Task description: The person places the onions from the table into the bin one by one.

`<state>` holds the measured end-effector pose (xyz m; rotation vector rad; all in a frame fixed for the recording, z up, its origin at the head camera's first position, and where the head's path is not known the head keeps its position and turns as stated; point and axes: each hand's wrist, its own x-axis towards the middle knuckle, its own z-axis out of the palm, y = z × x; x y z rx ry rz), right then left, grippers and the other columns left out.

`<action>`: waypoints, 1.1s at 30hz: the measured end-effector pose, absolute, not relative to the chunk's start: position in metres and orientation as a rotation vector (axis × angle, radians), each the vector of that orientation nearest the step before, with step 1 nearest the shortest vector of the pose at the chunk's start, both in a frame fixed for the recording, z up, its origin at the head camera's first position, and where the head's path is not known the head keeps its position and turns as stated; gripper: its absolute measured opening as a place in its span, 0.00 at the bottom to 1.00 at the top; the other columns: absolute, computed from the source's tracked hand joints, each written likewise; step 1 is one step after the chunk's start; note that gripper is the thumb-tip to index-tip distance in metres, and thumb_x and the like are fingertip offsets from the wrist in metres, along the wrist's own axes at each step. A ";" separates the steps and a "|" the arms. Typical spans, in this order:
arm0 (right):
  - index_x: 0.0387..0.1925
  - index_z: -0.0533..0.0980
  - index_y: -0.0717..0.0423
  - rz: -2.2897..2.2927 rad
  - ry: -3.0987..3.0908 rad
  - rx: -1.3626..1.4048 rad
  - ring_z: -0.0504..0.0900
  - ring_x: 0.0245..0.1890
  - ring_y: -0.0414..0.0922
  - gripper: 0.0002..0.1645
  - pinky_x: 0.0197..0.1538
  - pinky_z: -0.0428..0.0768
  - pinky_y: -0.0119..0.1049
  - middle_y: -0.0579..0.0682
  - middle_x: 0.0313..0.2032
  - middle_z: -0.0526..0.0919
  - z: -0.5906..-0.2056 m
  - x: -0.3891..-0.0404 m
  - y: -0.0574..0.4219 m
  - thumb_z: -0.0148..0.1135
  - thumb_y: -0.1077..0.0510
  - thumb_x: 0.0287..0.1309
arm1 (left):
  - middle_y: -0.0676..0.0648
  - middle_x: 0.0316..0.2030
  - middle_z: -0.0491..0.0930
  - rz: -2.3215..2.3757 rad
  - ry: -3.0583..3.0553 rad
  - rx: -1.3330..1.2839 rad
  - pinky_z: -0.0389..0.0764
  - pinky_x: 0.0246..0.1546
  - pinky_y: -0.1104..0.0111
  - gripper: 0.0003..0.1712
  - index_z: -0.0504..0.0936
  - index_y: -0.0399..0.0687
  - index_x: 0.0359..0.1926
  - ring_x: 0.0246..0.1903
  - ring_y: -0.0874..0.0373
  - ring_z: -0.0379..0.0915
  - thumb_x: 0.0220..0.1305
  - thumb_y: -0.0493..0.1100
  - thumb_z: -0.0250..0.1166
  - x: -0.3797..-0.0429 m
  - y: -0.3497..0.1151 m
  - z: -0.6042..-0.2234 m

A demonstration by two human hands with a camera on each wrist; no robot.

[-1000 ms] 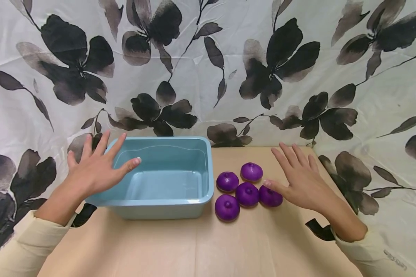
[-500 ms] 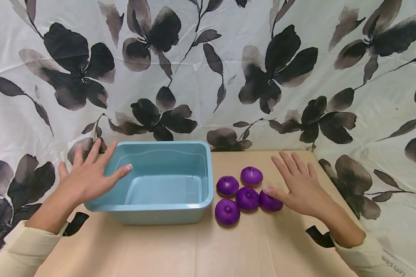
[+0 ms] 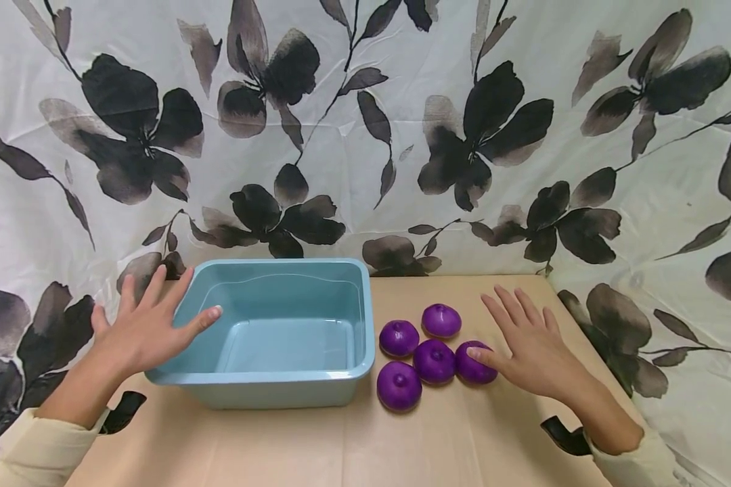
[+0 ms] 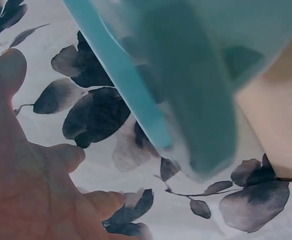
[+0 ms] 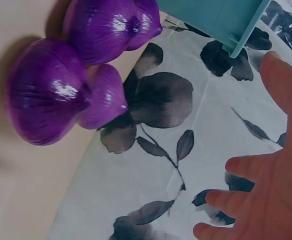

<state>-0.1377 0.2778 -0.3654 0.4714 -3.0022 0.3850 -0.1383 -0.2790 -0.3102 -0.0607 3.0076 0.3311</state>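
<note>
Five onions (image 3: 434, 362) between the hands, just beside the right hand (image 3: 533, 348).
Round, without a clear long axis, their tips point mostly upward; they seem bunched for easy reach. The tub (image 3: 280, 395), mouth up, runs lengthwise from the left hand (image 3: 147, 331) toward them, perhaps so both hands can reach in. Both hands hover above the counter (image 3: 280, 446), fingers spread, gripping nothing.

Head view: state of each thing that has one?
Blue plastic bin: upright, lidless, nothing seen inside
Purple onions, five: clustered on the wooden table, outside the bin
Left-hand grip: fingers spread, holding nothing
Right-hand grip: fingers spread, holding nothing
Floral cloth: hanging behind the table, lightly creased
</note>
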 end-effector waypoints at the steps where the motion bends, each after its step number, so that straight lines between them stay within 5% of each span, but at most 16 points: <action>1: 0.82 0.52 0.52 0.384 -3.005 0.466 0.44 0.80 0.71 0.60 0.70 0.41 0.82 0.62 0.82 0.49 -0.367 -0.137 0.278 0.66 0.29 0.62 | 0.30 0.82 0.28 0.337 3.004 -0.066 0.29 0.57 0.13 0.60 0.31 0.64 0.84 0.75 0.15 0.17 0.65 0.86 0.42 -0.138 -0.280 -0.311; 10: 0.82 0.53 0.53 0.382 -3.030 0.431 0.44 0.80 0.71 0.62 0.70 0.41 0.82 0.63 0.82 0.49 -0.386 -0.136 0.284 0.68 0.28 0.59 | 0.28 0.81 0.28 0.404 2.969 -0.079 0.43 0.54 0.13 0.60 0.29 0.61 0.84 0.73 0.11 0.21 0.68 0.83 0.43 -0.138 -0.290 -0.318; 25: 0.80 0.58 0.54 0.522 -3.018 0.442 0.51 0.78 0.72 0.63 0.69 0.49 0.82 0.66 0.79 0.56 -0.421 -0.142 0.291 0.74 0.30 0.53 | 0.17 0.77 0.32 0.733 2.814 0.040 0.51 0.61 0.17 0.59 0.28 0.37 0.82 0.73 0.11 0.34 0.77 0.71 0.46 -0.153 -0.312 -0.324; 30: 0.78 0.61 0.58 0.601 -2.993 0.480 0.55 0.76 0.73 0.63 0.70 0.55 0.77 0.68 0.77 0.59 -0.435 -0.147 0.294 0.78 0.33 0.51 | 0.19 0.78 0.39 0.968 2.586 -0.013 0.67 0.64 0.27 0.54 0.31 0.36 0.82 0.73 0.15 0.46 0.80 0.68 0.44 -0.159 -0.328 -0.323; 33: 0.77 0.62 0.60 0.675 -2.989 0.486 0.57 0.75 0.73 0.62 0.69 0.59 0.77 0.69 0.76 0.61 -0.442 -0.150 0.297 0.80 0.36 0.49 | 0.21 0.75 0.55 1.115 2.493 -0.055 0.81 0.61 0.43 0.50 0.41 0.29 0.81 0.69 0.25 0.68 0.81 0.62 0.49 -0.163 -0.339 -0.324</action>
